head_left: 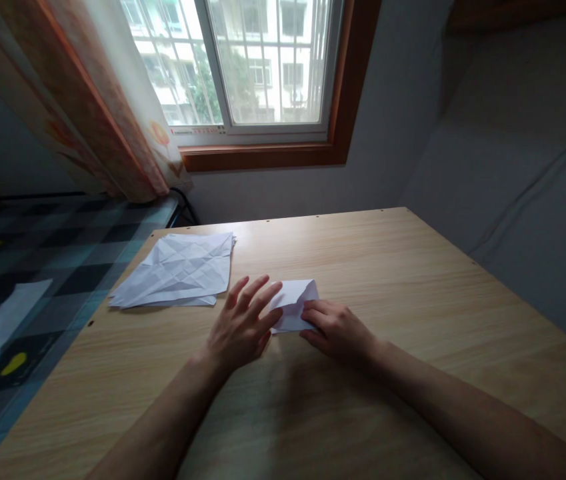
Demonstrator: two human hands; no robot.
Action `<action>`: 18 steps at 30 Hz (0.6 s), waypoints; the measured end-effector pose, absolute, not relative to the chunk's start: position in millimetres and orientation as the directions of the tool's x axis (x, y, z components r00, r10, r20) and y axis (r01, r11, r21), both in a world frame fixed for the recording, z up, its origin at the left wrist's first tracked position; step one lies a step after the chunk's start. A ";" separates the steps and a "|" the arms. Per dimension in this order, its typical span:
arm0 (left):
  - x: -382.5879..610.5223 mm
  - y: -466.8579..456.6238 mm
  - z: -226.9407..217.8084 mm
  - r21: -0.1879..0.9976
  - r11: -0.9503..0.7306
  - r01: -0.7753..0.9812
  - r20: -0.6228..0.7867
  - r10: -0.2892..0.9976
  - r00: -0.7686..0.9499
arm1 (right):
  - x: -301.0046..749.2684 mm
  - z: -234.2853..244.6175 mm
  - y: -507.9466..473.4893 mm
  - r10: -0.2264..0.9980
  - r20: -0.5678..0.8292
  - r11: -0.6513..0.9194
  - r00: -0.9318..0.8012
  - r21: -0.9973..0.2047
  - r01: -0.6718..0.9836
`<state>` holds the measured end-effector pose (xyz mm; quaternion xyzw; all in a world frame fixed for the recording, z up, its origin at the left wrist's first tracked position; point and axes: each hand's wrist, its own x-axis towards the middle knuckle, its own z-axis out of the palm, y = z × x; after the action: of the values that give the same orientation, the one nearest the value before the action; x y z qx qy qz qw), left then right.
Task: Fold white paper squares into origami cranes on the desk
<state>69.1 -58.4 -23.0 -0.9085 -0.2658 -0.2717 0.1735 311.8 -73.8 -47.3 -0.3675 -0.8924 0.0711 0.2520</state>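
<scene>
A small folded sheet of white paper [293, 291] lies on the wooden table between my hands, with a crease across it and a flap raised at its right side. My left hand [243, 325] is at the paper's left edge, fingers spread, the thumb and a fingertip over that edge. At the right edge, my right hand [335, 327] has its fingers closed on the paper, thumb below and fingertips on top. Part of the paper is covered by the fingers.
A stack of creased white paper sheets [187, 267] rests at the table's [413, 280] far left. Left of the table, a checked bed [63, 233] carries more white paper [13, 320]. A window [273, 67] and an orange curtain [77, 87] stand beyond.
</scene>
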 end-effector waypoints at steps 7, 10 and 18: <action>69.5 -56.8 -20.5 -0.210 -0.786 0.581 0.618 0.354 0.702 | 315.2 -51.9 -71.7 0.671 0.435 0.740 -0.600 -0.355 0.570; 69.2 -56.6 -20.6 -0.243 -0.789 0.564 0.617 0.323 0.717 | 312.6 -50.5 -72.4 0.671 0.468 0.735 -0.575 -0.317 0.600; 77.7 -62.2 -20.4 -0.209 -0.815 0.540 0.629 0.311 0.713 | 310.6 -49.6 -73.8 0.686 0.471 0.704 -0.554 -0.240 0.668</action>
<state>77.7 -62.2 -20.4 -0.9051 -0.2350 -0.2976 0.1926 310.6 -73.8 -49.6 -0.3842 -0.8813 0.0166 0.2745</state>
